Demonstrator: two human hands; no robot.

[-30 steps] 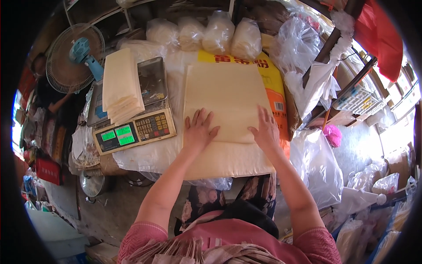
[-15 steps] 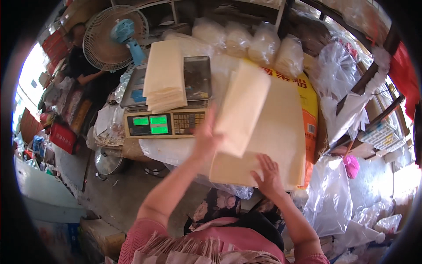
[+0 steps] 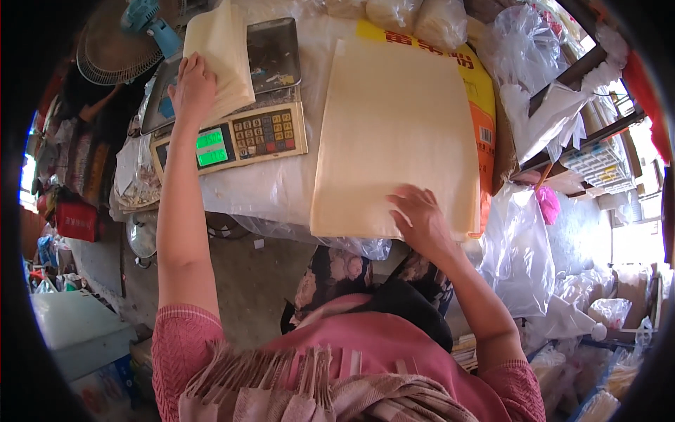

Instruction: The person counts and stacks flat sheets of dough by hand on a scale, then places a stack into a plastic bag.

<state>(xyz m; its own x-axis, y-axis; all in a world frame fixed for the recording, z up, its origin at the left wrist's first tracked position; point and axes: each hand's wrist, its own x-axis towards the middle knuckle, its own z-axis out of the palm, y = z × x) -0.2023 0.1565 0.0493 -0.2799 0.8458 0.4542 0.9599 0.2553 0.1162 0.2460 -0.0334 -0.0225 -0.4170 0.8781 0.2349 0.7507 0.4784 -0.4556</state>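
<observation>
Left hand (image 3: 193, 88), fingers together, presses one folded stack of cream sheets (image 3: 221, 53) onto one electronic scale (image 3: 232, 137). Right hand (image 3: 420, 218), fingers spread, rests flat on one large sheet pile (image 3: 397, 126) (near counter edge).

On the tabletop (image 3: 267, 190), a weighing scale (image 3: 235, 137) stands to the left and a large stack of flat sheets (image 3: 397, 133) lies to the right, just beside it. A smaller pile of folded sheets (image 3: 221, 53) rests on the scale's tray, with the left hand (image 3: 191, 88) on its near edge. The right hand (image 3: 420, 218) lies on the near edge of the large stack. Behind the scale, farther left, stands a fan (image 3: 116, 42). Filled bags (image 3: 415, 17) sit behind the large stack, and plastic bags (image 3: 520, 239) hang to its right.
</observation>
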